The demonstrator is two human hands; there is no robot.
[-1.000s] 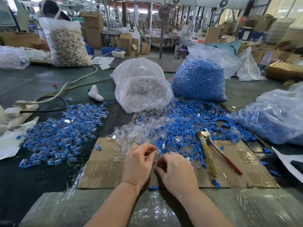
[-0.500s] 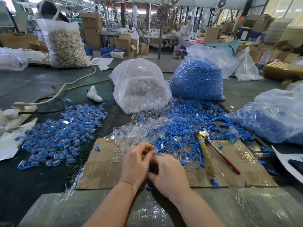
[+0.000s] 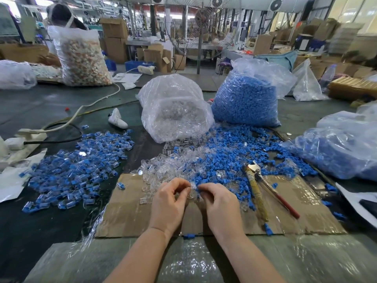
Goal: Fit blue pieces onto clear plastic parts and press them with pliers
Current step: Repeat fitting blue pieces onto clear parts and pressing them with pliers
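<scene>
Parted slightly, both hands' fingers (image 3: 184, 185) pinch clear part (image 3: 193, 186); pliers (image 3: 257, 186) lie lengthwise.

Dark green surface (image 3: 51, 103); flattened cardboard sheet (image 3: 130, 217) under clear film at the near edge. A white cable (image 3: 95, 103) curves across the left side, a small white object (image 3: 117, 119) lying near it, and white paper (image 3: 12, 180) at the far left. Further back: a tall clear sack of pale mixed bits (image 3: 81, 58), stacked cardboard boxes (image 3: 115, 37), a large standing fan (image 3: 201, 27).
</scene>
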